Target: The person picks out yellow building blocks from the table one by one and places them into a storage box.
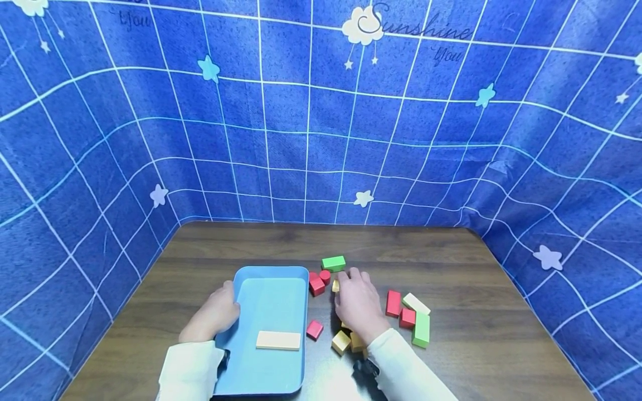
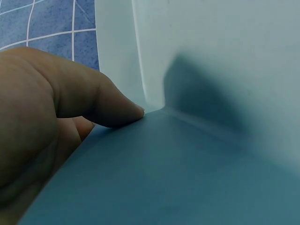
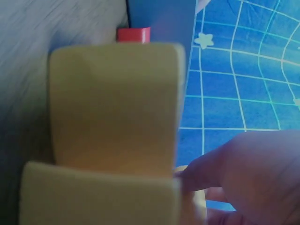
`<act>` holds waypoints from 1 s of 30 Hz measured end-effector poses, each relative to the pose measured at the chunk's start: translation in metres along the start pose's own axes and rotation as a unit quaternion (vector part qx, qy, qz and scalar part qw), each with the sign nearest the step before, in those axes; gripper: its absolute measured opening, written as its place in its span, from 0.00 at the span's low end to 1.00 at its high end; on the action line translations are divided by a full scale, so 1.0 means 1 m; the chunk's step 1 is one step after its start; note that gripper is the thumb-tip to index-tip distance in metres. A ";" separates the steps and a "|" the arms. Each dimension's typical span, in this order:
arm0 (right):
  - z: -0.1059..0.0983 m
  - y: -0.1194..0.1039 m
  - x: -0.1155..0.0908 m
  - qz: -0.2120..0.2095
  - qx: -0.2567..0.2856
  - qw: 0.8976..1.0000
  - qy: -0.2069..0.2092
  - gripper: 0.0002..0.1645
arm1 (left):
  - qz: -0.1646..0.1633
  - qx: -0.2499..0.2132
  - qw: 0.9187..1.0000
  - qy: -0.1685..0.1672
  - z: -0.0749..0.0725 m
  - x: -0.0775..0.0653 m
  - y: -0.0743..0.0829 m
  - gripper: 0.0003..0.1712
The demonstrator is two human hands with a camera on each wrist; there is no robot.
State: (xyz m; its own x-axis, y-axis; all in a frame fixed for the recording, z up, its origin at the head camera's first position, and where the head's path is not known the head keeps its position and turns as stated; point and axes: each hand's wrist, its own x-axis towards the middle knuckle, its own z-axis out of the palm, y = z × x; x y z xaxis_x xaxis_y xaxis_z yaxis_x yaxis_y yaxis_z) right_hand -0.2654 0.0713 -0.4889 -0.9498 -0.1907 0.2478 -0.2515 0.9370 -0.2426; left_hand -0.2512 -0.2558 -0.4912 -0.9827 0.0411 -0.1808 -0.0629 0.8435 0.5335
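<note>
My left hand [image 1: 214,313] grips the left rim of a blue tray [image 1: 271,289]; in the left wrist view the thumb [image 2: 117,105] bends over the tray's edge, with the fingers mostly hidden outside. One long cream block [image 1: 278,340] lies inside the tray. To the tray's right, my right hand [image 1: 360,303] pinches a small yellow block [image 1: 335,286] between thumb and fingers, mostly covered by the hand. Several yellow blocks [image 1: 341,342] lie beneath the right wrist, two of them large and close in the right wrist view [image 3: 115,103].
Left of the right hand are red blocks [image 1: 317,286], a red cylinder [image 1: 325,277] and a lone red block [image 1: 315,329]. A green block [image 1: 333,263] lies beyond. Right of it sit red blocks [image 1: 393,303], a cream block [image 1: 416,303] and a light green block [image 1: 421,329]. Blue cloth surrounds the wooden table [image 1: 241,242].
</note>
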 end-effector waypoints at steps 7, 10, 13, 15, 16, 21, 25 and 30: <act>-0.007 -0.009 -0.004 -0.029 0.015 0.999 0.010 0.26 | -0.004 -0.002 1.000 -0.002 0.001 0.001 -0.001 0.33; -0.009 -0.013 -0.006 -0.046 0.021 0.999 0.018 0.26 | -0.004 -0.003 1.000 -0.002 0.001 0.001 -0.001 0.33; -0.011 -0.016 -0.008 -0.069 0.026 0.997 0.029 0.26 | -0.006 -0.001 1.000 -0.004 0.000 0.001 0.000 0.34; -0.012 -0.018 -0.009 -0.085 0.031 0.995 0.039 0.25 | -0.006 -0.001 1.000 -0.003 0.000 0.001 0.000 0.34; -0.012 -0.019 -0.010 -0.093 0.032 0.994 0.044 0.25 | -0.006 0.000 1.000 -0.003 0.000 0.001 0.000 0.34; -0.014 -0.025 -0.012 -0.126 0.042 0.989 0.064 0.25 | -0.004 0.001 1.000 -0.003 0.001 0.001 0.000 0.34; -0.013 -0.031 -0.016 -0.148 0.047 0.986 0.063 0.24 | -0.005 -0.003 1.000 -0.005 0.000 0.001 0.000 0.34; -0.009 -0.040 -0.021 -0.192 0.050 0.978 0.065 0.22 | -0.003 -0.004 1.000 -0.004 0.000 0.000 0.001 0.34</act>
State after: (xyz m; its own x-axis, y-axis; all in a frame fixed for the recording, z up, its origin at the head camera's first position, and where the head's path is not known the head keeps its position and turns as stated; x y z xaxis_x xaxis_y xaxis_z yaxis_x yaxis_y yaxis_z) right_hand -0.2333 0.0402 -0.4764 -0.7522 -0.4771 0.4545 -0.6076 0.7691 -0.1982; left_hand -0.2514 -0.2550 -0.4913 -0.9809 0.0394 -0.1907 -0.0711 0.8392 0.5392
